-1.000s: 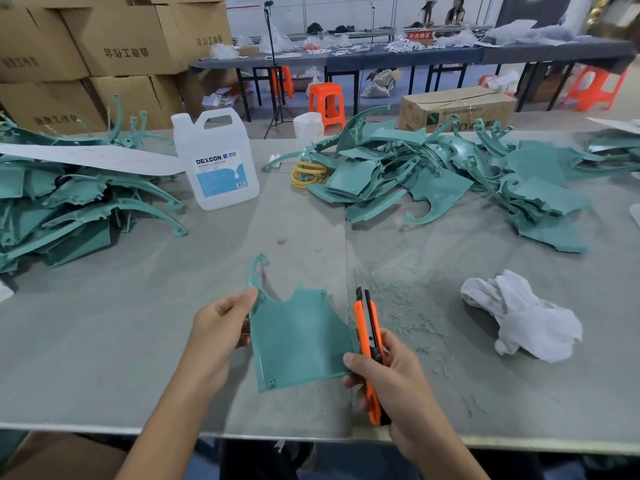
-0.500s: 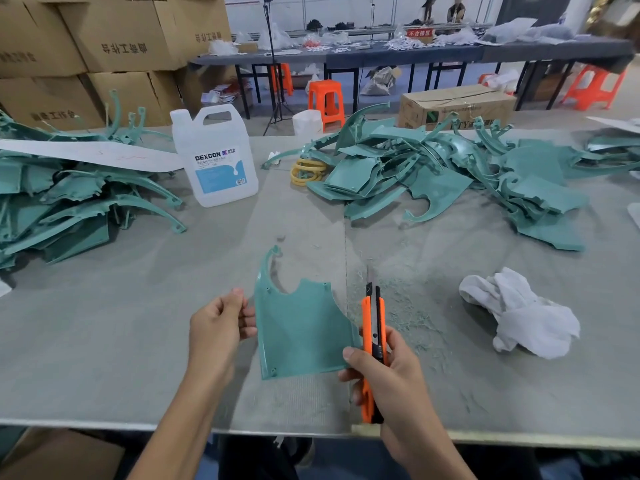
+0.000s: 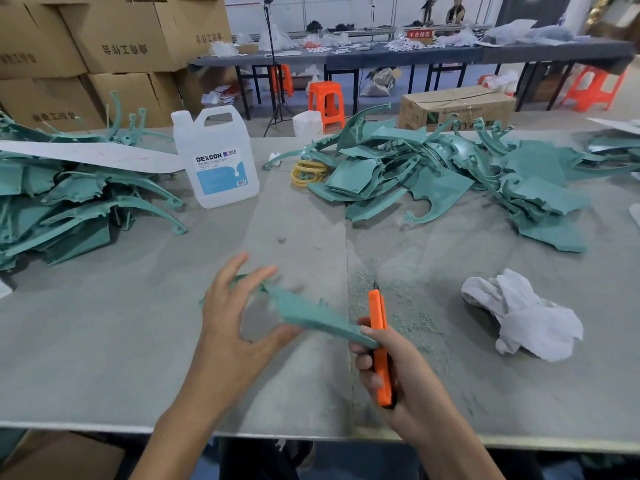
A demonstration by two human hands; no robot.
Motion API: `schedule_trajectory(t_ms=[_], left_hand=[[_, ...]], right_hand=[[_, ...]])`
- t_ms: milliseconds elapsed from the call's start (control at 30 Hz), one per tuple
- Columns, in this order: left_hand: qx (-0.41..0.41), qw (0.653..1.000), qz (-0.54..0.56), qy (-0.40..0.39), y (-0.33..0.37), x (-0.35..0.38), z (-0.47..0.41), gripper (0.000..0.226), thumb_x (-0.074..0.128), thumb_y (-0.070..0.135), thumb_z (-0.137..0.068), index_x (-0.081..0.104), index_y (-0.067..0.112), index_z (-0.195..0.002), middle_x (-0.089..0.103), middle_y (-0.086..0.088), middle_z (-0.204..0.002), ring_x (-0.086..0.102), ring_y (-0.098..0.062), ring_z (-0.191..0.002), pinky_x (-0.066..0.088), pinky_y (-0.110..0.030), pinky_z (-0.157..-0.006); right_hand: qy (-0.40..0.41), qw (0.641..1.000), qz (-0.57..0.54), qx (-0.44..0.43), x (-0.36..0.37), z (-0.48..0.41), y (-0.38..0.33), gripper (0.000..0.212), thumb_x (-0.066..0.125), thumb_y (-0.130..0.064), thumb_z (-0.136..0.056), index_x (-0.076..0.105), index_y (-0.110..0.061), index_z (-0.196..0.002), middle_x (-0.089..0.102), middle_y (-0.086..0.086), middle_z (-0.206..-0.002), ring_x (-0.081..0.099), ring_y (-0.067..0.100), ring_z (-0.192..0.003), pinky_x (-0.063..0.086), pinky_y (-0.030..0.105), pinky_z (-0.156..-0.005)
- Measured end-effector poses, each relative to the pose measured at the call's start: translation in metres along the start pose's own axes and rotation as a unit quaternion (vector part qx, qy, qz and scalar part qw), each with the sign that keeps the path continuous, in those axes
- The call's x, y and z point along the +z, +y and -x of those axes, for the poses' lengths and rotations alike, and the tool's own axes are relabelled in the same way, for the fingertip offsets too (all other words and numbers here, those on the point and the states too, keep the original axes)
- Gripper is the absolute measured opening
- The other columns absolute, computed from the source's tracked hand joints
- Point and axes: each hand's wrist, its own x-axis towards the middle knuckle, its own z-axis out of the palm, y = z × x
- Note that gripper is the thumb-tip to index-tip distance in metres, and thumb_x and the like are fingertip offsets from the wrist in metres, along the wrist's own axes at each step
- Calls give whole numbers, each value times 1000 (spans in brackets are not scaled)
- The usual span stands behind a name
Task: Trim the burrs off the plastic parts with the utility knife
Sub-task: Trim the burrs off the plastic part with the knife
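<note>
A teal plastic part (image 3: 311, 313) hangs tilted and blurred above the grey table (image 3: 104, 323), seen nearly edge-on. My left hand (image 3: 228, 327) has its fingers spread and straight over the part's curved end, with the thumb touching its lower edge. My right hand (image 3: 408, 375) grips an orange utility knife (image 3: 377, 313) that points away from me. Its thumb touches the part's near corner. The blade tip is barely visible.
Piles of teal parts lie at the left (image 3: 69, 209) and at the back right (image 3: 433, 174). A white DEXCON jug (image 3: 218, 161) and yellow rings (image 3: 306, 171) stand between them. A white cloth (image 3: 523, 317) lies to the right, with plastic shavings (image 3: 391, 292) beside the knife.
The part has turned from flat and facing me to nearly edge-on. My left hand let go of its pinch on the left edge and spread its fingers. The knife hand stays in place.
</note>
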Motion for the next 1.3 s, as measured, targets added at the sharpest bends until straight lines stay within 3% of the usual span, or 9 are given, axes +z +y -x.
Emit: schedule_trajectory(t_ms=[100, 200, 400, 600, 667, 767, 933, 1133, 1300], left_hand=[[40, 999, -9, 23, 26, -1, -10, 39, 60, 77, -79, 61, 48, -105, 45, 22, -144, 34, -8, -142, 23, -33, -115], [73, 996, -21, 38, 34, 5, -23, 32, 44, 70, -94, 53, 40, -90, 61, 22, -109, 55, -7, -116, 29, -38, -108], [-88, 964, 206, 146, 4, 17, -42, 68, 21, 73, -97, 69, 26, -83, 74, 4, -98, 65, -14, -104, 41, -13, -87], [-121, 976, 121, 137, -17, 24, -47, 67, 34, 60, -100, 50, 12, -57, 47, -5, -51, 44, -13, -48, 38, -26, -48], [-83, 981, 81, 155, -15, 22, -52, 64, 37, 59, -100, 41, 11, -58, 39, -9, -52, 39, -22, -49, 36, -37, -48], [8, 983, -45, 177, -10, 17, -67, 50, 44, 44, -102, 24, 24, -61, 27, 4, -52, 27, -13, -52, 27, -37, -56], [80, 965, -198, 151, -16, 28, -76, 39, 49, 31, -94, 36, 17, -60, 38, 6, -54, 33, -19, -58, 22, -31, -71], [92, 956, -234, 152, -17, 35, -78, 32, 51, 23, -86, 38, 15, -58, 42, 3, -54, 36, -24, -58, 22, -32, -73], [87, 957, -228, 156, -14, 35, -77, 31, 51, 22, -85, 39, 12, -58, 43, 1, -54, 37, -26, -58, 24, -34, -72]], right_hand=[[-16, 998, 51, 21, 6, -3, 3, 36, 71, -12, -79, 56, -10, -112, 60, 10, -68, 50, 12, -49, 35, 18, -33], [-12, 992, 125, 10, 17, -7, 8, 22, 65, -8, -94, 55, -8, -113, 64, 11, -70, 53, 13, -49, 38, 19, -36], [-31, 995, 30, 88, 18, -15, 0, 16, 60, -4, -94, 59, -7, -110, 57, 8, -69, 47, 7, -46, 35, 15, -33], [-53, 986, 143, 62, 10, -14, 4, 23, 63, -15, -98, 61, -8, -119, 64, 10, -73, 52, 11, -50, 39, 19, -37], [-33, 978, 205, 29, 10, -12, 4, 23, 66, -27, -98, 63, -13, -116, 71, 11, -79, 56, 13, -53, 41, 21, -40], [26, 959, 280, -28, 8, -6, 1, 24, 62, -38, -100, 66, -17, -110, 74, 3, -81, 57, 13, -54, 40, 25, -42], [34, 923, 364, -116, 2, 12, -9, 15, 56, -30, -103, 68, -26, -110, 69, 1, -81, 51, 19, -51, 41, 33, -45], [-22, 887, 432, -163, 6, 31, -22, 42, 59, -35, -101, 51, -66, -128, 71, 0, -84, 53, 13, -52, 45, 27, -44], [-26, 862, 477, -168, 8, 35, -27, 45, 57, -39, -100, 47, -72, -128, 70, -3, -83, 54, 12, -53, 49, 30, -45]])
